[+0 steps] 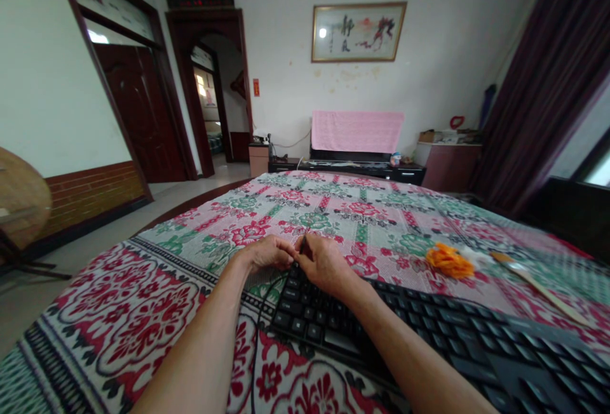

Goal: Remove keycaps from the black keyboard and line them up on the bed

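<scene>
A black keyboard [305, 312] lies at a slant on the flowered tablecloth [295, 214], and its thin black cable [256, 350] runs down on the left. Over the keyboard's far left corner, my left hand [269, 254] is closed in a pinch, its fingertips meeting those of my right hand. My right hand [324, 263] is also closed, thumb against bent fingers, above the upper left keys. A small dark, thin piece shows at the right hand's fingers; I cannot make out its kind. The fingers hide what lies between them, and my right forearm covers part of the keys.
To the right on the cloth lie a crumpled orange bundle [450, 260], a whitish piece [476, 258] and a brush with a pale handle [548, 293]. Beyond the table stand a low black cabinet [410, 176] and a pink cloth [357, 131] draped over something.
</scene>
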A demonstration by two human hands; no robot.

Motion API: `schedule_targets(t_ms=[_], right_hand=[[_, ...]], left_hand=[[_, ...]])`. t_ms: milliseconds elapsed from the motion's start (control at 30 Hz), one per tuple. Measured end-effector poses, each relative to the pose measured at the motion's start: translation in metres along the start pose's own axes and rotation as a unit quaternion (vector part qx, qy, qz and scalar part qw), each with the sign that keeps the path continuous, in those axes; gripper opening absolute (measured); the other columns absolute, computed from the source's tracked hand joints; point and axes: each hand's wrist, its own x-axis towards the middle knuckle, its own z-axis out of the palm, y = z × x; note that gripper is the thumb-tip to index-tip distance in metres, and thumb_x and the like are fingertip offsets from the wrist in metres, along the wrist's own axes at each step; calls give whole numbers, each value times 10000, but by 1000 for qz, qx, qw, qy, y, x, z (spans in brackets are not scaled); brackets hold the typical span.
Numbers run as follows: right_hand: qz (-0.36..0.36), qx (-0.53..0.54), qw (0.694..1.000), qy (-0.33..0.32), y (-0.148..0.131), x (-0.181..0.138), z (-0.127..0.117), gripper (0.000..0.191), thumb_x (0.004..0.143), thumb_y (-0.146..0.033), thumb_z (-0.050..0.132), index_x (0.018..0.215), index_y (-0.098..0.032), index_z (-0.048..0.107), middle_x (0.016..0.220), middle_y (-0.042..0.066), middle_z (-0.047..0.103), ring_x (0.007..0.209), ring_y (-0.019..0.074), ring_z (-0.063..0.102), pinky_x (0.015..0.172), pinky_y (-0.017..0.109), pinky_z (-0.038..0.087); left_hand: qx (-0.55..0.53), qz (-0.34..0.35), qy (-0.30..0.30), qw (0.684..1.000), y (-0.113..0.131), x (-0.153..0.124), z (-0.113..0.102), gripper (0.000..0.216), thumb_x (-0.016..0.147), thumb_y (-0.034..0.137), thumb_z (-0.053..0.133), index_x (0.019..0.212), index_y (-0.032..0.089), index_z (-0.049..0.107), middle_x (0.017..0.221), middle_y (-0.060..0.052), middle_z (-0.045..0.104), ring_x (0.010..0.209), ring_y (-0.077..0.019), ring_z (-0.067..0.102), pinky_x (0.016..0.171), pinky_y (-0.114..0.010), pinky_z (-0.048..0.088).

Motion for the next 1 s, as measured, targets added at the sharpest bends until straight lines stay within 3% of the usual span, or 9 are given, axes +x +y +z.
schedule_targets(t_ms=[433,700,1000], right_hand=[[64,-4,998,16,8,2,4,114,754,-254,544,759,-148,584,639,31,605,555,109,487,496,207,314],[-2,-7,1000,4,0,-1,0,113,788,-230,502,779,-143,575,680,47,609,586,110,502,523,206,329],[56,-4,998,7,8,1,3,124,754,-256,545,748,-141,591,621,31,595,546,100,478,494,201,301]], left_hand=[[15,-20,31,999,5,-1,3,232,535,129,615,755,116,685,601,-5,613,523,-85,509,573,-235,393],[18,-10,12,1000,4,-1,2,200,547,135,615,734,107,681,571,-4,595,531,-89,499,559,-225,383],[19,-23,32,999,7,-2,4,207,529,144,630,729,113,675,553,9,589,511,-87,505,561,-234,389]])
